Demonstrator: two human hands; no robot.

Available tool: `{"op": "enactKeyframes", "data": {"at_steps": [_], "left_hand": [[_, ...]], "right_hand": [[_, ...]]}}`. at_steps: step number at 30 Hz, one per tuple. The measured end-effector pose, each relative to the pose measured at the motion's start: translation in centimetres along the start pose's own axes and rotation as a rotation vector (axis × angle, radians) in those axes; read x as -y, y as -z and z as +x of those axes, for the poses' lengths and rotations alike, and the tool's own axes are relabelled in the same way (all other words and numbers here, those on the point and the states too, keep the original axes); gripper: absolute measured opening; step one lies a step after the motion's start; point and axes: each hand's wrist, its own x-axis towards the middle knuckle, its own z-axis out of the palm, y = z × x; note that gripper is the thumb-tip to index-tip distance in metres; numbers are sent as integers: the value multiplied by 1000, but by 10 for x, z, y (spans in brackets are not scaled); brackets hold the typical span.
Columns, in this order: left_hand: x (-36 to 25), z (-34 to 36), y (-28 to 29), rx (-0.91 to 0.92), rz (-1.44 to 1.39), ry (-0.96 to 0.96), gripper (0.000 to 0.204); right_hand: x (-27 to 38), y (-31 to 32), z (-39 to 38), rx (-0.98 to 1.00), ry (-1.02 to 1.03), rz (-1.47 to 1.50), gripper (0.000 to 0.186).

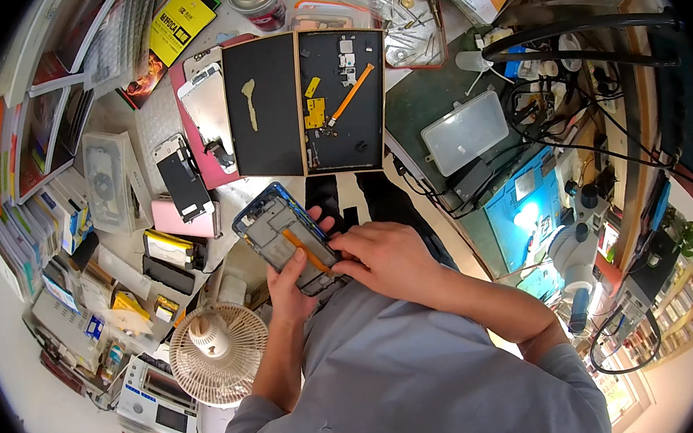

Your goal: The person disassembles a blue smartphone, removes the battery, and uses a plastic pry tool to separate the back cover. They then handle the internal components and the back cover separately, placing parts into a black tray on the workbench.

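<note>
An opened phone frame (270,233) with a blue rim and grey inside tilts in front of my body. An orange flex cable (306,249) runs along its inside. My left hand (288,292) grips the frame from below, thumb on its inner face and fingers behind the far edge. At the frame's right edge, the fingers of my right hand (391,258) are curled and pressed together. Whatever may be between those fingertips is hidden. Beyond the frame lies an open black two-part box (267,153), its right half holding an orange flex cable (354,92) and small phone parts.
A phone screen part (182,177) and a pink box (188,219) lie to the left, above a white fan (216,351). On the right are a clear plastic case (466,133), a blue work mat (518,201), a microscope (576,250) and black cables. A spray can (255,2) stands at the back.
</note>
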Motion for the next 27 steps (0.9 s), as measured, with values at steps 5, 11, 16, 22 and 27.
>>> {"op": "enactKeyframes", "data": {"at_steps": [5, 11, 16, 22, 27], "left_hand": [[-3, 3, -2, 7, -22, 45, 53], [-11, 10, 6, -59, -15, -54, 55], [-10, 9, 10, -7, -13, -41, 49], [-7, 10, 6, 68, -39, 9, 51], [-6, 11, 2, 81, -45, 16, 52]], "right_hand": [[-10, 11, 18, -36, 95, -23, 16], [-26, 19, 43, -188, -238, 413, 15], [-46, 29, 83, -474, 14, -325, 29], [-51, 16, 97, -513, 60, -574, 27], [-36, 29, 79, -669, 140, -581, 20]]}}
